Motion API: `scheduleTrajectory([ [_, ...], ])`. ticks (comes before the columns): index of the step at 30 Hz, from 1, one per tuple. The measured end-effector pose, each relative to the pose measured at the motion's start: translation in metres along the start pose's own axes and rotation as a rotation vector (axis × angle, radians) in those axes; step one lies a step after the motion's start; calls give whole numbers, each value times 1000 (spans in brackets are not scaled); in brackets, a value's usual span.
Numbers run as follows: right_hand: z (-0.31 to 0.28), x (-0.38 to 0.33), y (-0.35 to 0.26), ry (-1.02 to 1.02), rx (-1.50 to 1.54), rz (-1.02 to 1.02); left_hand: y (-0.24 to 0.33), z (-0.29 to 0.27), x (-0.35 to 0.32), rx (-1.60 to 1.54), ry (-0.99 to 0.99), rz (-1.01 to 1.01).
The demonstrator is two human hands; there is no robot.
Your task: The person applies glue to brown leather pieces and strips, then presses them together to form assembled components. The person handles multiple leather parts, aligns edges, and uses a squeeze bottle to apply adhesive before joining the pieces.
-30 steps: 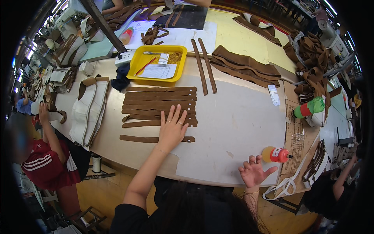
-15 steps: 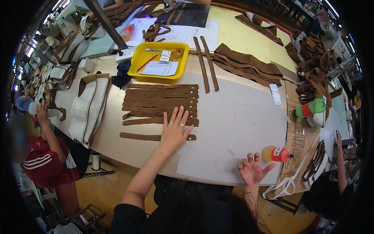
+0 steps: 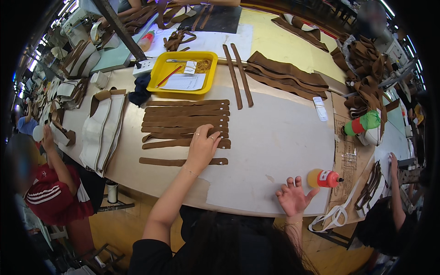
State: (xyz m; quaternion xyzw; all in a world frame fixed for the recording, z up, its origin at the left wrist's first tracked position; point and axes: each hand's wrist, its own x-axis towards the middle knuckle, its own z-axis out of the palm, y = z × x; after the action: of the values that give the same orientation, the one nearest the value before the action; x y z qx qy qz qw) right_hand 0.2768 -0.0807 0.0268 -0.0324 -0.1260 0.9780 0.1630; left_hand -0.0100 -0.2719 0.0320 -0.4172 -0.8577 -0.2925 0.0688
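Observation:
My left hand [image 3: 201, 146] lies flat, fingers spread, on brown leather strips [image 3: 185, 120] laid side by side on the pale table [image 3: 275, 137]. Its palm covers part of the nearest single strip [image 3: 160, 162], which lies apart from the row. My right hand [image 3: 293, 197] rests open near the table's front edge, fingers splayed, holding nothing. Just right of it lies an orange glue bottle with a red cap [image 3: 323, 178] on its side.
A yellow tray [image 3: 185, 73] with paper and a red pen sits behind the strips. Two long strips [image 3: 238, 75] and a pile of brown pieces [image 3: 286, 73] lie further back. A green-and-red bottle [image 3: 362, 123] stands at right. Other people work at left and right.
My left hand has slid slightly toward me over the strips. My right hand has stayed near the front edge by the glue bottle. The view has shifted a little.

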Motion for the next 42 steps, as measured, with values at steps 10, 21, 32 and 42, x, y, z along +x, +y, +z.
scheduleTrajectory([
  [10,0,-6,0,22,0,-10,0,4,32,243,-328,280],
  [21,5,-3,14,5,-10,67,-14,-12,29,-401,-17,-288],
  [32,34,49,26,-180,-542,195,26,-206,59,-912,559,-12],
  [42,158,82,31,-394,-1535,-402,187,-212,47,-968,462,431],
])
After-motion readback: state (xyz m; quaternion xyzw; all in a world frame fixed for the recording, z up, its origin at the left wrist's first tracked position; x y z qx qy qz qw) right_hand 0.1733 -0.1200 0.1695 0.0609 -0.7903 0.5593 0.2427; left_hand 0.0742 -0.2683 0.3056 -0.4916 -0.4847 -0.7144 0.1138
